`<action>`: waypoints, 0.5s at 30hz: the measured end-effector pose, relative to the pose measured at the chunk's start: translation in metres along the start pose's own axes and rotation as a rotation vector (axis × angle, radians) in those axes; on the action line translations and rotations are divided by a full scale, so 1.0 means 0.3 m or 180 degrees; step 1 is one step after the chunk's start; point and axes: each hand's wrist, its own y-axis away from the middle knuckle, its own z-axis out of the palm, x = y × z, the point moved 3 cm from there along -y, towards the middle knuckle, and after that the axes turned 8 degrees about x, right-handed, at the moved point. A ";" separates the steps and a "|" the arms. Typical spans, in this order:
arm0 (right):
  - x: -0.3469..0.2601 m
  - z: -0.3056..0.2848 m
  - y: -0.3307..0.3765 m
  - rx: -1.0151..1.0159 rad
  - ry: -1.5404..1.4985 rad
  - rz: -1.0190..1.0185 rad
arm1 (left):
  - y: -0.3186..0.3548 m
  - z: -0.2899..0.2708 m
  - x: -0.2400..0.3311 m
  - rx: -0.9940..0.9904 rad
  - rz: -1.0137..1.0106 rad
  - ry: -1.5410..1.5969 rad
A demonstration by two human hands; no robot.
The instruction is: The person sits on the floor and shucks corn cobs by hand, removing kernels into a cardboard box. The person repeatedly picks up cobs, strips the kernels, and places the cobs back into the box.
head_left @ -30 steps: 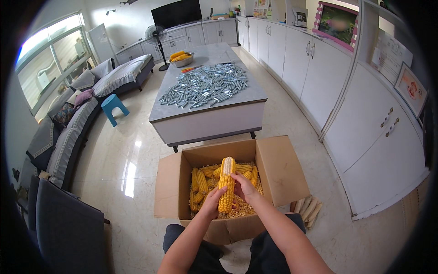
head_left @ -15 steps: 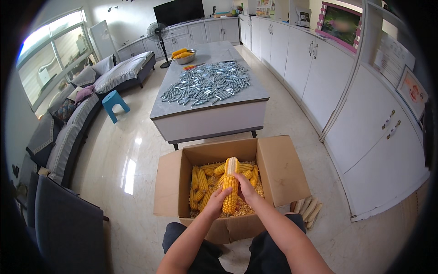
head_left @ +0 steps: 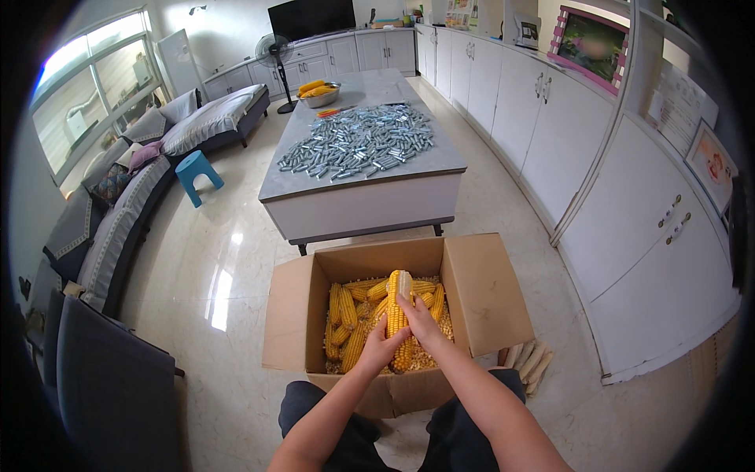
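An ear of corn (head_left: 395, 308) stands nearly upright between my hands, above an open cardboard box (head_left: 370, 256). Near its top a pale strip of bare cob shows where kernels are off. My left hand (head_left: 381, 344) is closed around its lower left side. Higher up, my right hand (head_left: 422, 321) grips the right side, with the thumb against the bare strip. Below, inside the box, several yellow corn ears (head_left: 348, 307) lie on a layer of loose kernels (head_left: 447, 326).
Stripped cobs (head_left: 535, 363) lie on the floor right of the box. Beyond it stands a grey table (head_left: 377, 86) bearing many small metallic cylinders (head_left: 358, 141) and a metal bowl (head_left: 321, 100) of corn. A blue stool (head_left: 198, 175), a sofa (head_left: 126, 212) and white cabinets (head_left: 503, 102) flank it.
The corn ear has turned a little in my hands, so its bare strip now faces more to the right. My left hand has shifted slightly right along its lower part.
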 end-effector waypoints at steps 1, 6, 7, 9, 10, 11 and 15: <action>0.003 -0.002 0.004 0.0088 0.0408 -0.0167 | 0.000 -0.001 0.004 0.0032 0.0133 -0.0187; 0.009 -0.036 -0.019 -0.0241 0.0765 -0.0485 | 0.004 -0.018 0.028 0.0050 -0.0112 -0.0151; -0.010 -0.030 -0.012 -0.0337 0.0812 -0.0561 | 0.002 -0.024 0.028 0.0066 -0.0059 -0.0177; -0.020 -0.018 -0.005 -0.0346 0.0513 -0.0476 | -0.003 -0.037 0.025 0.0102 0.0049 -0.0229; -0.023 -0.021 -0.004 -0.0333 0.0368 -0.0437 | -0.002 -0.028 0.027 0.0144 0.0158 -0.0338; -0.010 -0.018 -0.009 -0.0327 0.0405 -0.0376 | 0.002 -0.017 0.030 0.0187 0.0269 -0.0445; 0.097 -0.033 -0.056 -0.0137 0.0506 -0.0218 | 0.002 -0.011 0.025 0.0276 0.0640 -0.1066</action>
